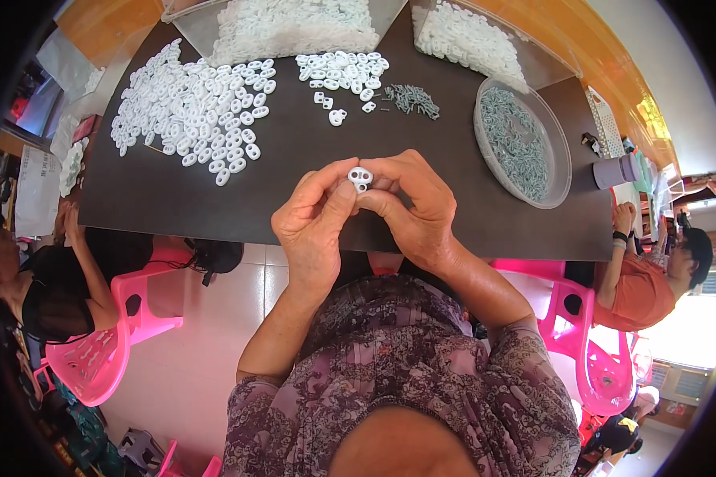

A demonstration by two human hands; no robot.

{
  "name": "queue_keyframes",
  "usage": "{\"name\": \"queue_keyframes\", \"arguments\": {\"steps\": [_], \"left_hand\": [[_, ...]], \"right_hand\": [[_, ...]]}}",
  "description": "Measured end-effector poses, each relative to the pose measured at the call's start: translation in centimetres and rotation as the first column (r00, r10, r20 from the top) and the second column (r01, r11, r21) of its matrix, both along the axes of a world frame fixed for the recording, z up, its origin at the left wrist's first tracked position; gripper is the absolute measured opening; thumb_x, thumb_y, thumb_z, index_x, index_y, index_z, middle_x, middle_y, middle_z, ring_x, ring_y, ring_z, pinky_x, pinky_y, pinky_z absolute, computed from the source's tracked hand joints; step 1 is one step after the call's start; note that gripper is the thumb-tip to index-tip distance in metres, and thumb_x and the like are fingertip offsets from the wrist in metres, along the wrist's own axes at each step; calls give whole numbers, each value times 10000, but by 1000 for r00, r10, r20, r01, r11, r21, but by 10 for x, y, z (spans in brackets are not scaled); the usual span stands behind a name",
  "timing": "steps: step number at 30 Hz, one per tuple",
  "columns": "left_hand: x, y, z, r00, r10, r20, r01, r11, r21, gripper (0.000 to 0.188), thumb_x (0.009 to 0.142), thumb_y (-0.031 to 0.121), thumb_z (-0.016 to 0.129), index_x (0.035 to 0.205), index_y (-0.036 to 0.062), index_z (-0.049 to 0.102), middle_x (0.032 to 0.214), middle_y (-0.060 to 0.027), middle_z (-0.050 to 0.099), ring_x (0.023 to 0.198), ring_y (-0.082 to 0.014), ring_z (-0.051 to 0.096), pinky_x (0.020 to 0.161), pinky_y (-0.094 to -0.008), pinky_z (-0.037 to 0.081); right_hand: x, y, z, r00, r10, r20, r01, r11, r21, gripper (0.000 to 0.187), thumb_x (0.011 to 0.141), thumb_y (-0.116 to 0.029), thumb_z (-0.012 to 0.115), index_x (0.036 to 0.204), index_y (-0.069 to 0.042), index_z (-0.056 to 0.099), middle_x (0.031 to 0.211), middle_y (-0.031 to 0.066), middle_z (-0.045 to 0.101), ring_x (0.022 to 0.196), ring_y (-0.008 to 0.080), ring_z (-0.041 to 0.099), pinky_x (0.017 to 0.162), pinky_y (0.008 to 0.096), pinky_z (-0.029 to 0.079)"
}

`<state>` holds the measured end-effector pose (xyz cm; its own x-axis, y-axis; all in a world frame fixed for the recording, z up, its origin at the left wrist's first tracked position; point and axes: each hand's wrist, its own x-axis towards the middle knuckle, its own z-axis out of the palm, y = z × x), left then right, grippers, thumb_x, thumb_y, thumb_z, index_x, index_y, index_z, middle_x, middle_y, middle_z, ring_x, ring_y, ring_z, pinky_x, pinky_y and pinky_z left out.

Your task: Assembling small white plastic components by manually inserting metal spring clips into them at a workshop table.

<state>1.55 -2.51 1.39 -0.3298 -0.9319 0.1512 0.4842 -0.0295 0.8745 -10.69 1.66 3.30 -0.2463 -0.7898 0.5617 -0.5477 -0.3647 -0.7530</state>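
Over the near edge of the dark table, my left hand (314, 219) and my right hand (415, 205) meet fingertip to fingertip. Between them they pinch a small white plastic piece with round holes (360, 175), much like a double-hole cord lock. Thumbs and forefingers press on it from both sides, and the fingertips hide part of it. Beyond my hands lie one joined white piece (337, 118) and a small group of white parts (344, 70). A little heap of thin grey-green pieces (412, 101), perhaps springs, lies to their right.
A wide pile of white two-hole ovals (191, 111) covers the table's left. At the back stand two clear bins (390, 20) of white parts. A round clear tub (565, 159) of grey-green pieces stands right, near a purple-grey cup (615, 171). People sit at both sides on pink chairs (119, 350).
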Motion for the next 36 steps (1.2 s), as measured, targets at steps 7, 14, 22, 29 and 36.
{"name": "queue_keyframes", "arguments": {"steps": [7, 14, 22, 29, 36], "left_hand": [[-4, 2, -2, 997, 49, 60, -42, 994, -104, 214, 872, 22, 577, 1066, -59, 618, 906, -47, 588, 806, -102, 553, 677, -213, 453], [-12, 4, -4, 998, 58, 18, -55, 988, -147, 211, 878, 25, 577, 1077, -27, 625, 827, -14, 546, 723, -64, 508, 647, -178, 430], [-21, 14, -1, 992, 100, -73, -108, 988, -111, 185, 883, 35, 579, 1045, -39, 627, 858, -25, 575, 758, -74, 534, 675, -194, 450], [-27, 17, -2, 992, 123, -41, -128, 983, -129, 175, 885, 45, 581, 1032, -37, 631, 860, -21, 573, 769, -69, 527, 685, -192, 446], [-28, 19, -3, 992, 117, -53, -123, 987, -107, 204, 884, 91, 593, 1030, -51, 606, 926, -59, 602, 802, -91, 538, 731, -217, 444]], "right_hand": [[-1, 2, 0, 1000, -7, 14, 8, 999, -37, 279, 660, 26, 683, 934, -9, 638, 766, 46, 642, 660, 174, 541, 607, 289, 432], [-6, 5, 0, 1000, -9, 11, 10, 997, -73, 288, 657, 33, 684, 939, -5, 636, 760, 53, 636, 653, 179, 538, 597, 288, 431], [-13, 9, -1, 996, 4, -89, -18, 987, -158, 311, 691, 63, 675, 996, 45, 622, 769, 85, 632, 669, 166, 545, 569, 260, 438], [-15, 12, -4, 996, -25, -81, 8, 980, -201, 309, 686, 67, 675, 989, 46, 620, 750, 86, 634, 660, 177, 553, 569, 268, 441], [-15, 12, -4, 990, -58, -127, 26, 970, -241, 312, 689, 64, 675, 995, 45, 616, 751, 90, 631, 652, 181, 551, 572, 270, 440]]}}
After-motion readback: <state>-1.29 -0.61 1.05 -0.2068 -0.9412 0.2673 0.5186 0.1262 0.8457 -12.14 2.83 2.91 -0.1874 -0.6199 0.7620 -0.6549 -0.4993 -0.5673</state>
